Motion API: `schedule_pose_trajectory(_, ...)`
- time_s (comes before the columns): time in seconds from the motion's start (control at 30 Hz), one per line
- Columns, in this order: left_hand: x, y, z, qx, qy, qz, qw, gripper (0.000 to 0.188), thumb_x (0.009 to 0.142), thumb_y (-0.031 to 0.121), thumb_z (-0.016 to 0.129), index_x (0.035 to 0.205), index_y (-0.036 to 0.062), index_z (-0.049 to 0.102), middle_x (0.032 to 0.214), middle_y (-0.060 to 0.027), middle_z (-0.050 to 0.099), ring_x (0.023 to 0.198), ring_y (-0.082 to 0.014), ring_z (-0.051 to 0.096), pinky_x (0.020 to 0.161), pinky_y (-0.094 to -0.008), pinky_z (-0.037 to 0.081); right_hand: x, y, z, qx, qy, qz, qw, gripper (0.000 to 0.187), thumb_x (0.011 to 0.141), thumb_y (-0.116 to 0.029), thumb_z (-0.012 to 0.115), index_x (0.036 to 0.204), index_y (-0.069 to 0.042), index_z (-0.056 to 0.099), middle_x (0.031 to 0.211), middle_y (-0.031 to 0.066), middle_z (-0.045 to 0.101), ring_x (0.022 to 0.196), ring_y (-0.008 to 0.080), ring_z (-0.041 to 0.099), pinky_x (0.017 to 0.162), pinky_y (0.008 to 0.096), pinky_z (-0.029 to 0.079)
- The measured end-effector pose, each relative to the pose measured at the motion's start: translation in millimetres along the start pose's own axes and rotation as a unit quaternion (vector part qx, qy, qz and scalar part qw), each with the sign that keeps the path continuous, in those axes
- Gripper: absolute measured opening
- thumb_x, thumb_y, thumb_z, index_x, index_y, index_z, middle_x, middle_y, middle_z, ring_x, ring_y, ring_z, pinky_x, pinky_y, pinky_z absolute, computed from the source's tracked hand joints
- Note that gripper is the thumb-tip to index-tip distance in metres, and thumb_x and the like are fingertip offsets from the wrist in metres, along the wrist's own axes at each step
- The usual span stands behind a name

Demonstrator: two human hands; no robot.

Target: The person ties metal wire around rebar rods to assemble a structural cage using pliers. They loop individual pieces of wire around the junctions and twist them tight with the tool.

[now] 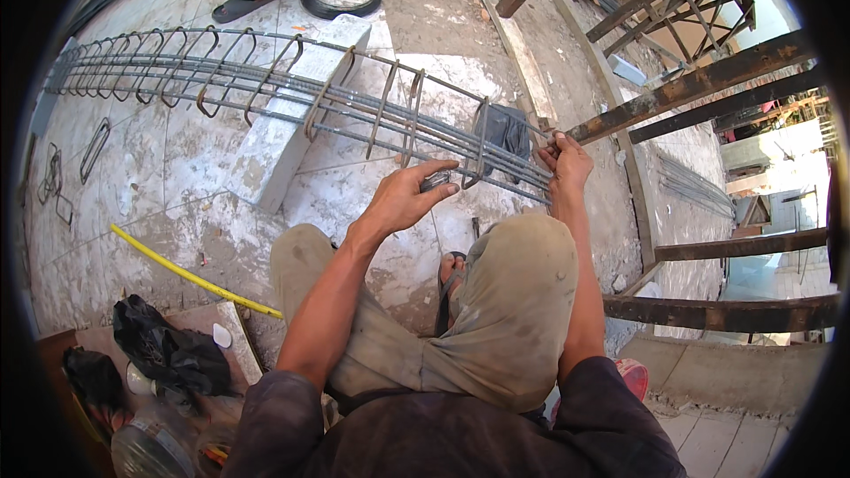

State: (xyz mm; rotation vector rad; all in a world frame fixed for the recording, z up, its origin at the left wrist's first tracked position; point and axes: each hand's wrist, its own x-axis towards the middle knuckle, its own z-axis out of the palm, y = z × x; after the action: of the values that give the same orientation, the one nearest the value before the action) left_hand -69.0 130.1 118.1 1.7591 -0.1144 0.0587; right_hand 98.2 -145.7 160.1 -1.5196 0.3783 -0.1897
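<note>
Right, the rebar cage (354,103) stretches out in front of me, long grey bars threaded through rusty rectangular stirrups, running from the far left to just beyond my knees. It lies across a whitish block (266,159), and the near end pokes out past that on my right. My left hand (409,197) is at the near edge of the cage, thumb and fingers closed around a small dark metallic thing (436,181), close to the last stirrup. Over at the bar ends, my right hand (567,165) has its fingers bent and thumb tucked in, touching the tips; whether it grips one firmly, I can't tell. Just behind that end sits a dark bundle (505,136), partly screened by the bars. Out to the left, loose bent stirrups (95,150) lie on the pale, dusty floor (177,190), and nearer me a yellow hose (195,274) slants toward my knee. Lower left, black plastic bags (168,350) sit beside a clear bottle (146,450). Beyond the cage there's a ring of black wire (342,10), next to a co-worker's sandalled foot (248,4). Off to my right, long dark beams (699,93) jut across the view.
</note>
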Motion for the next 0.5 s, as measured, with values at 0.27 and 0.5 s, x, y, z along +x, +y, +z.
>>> schedule_pose_trajectory(0.27, 0.2, -18.0, -15.1, 0.071, -0.173, -0.134, 0.973, 0.043, 0.101, 0.047, 0.063, 0.119, 0.0096, 0.076, 0.096, -0.0120, 0.075, 0.089, -0.0214, 0.068, 0.082, -0.0374, 0.052, -25.3, -61.6, 13.7, 0.021, -0.023, -0.151, 0.988, 0.018, 0.099, -0.008, 0.069, 0.106, 0.008, 0.074, 0.082, 0.0107, 0.070, 0.064, 0.0156, 0.065, 0.060, 0.0308, 0.063)
schedule_pose_trajectory(0.5, -7.7, -17.8, -23.5, 0.310, 0.022, 0.095, 0.946, 0.070, 0.097, 0.048, 0.069, 0.151, 0.0087, 0.051, 0.131, -0.0199, 0.067, 0.109, -0.0303, 0.070, 0.096, -0.0427, 0.051, -71.4, -89.5, 40.0, -0.025, -0.158, -0.156, 0.975, 0.020, 0.100, -0.011, 0.070, 0.109, 0.006, 0.075, 0.090, 0.0108, 0.073, 0.073, 0.0131, 0.067, 0.064, 0.0291, 0.063)
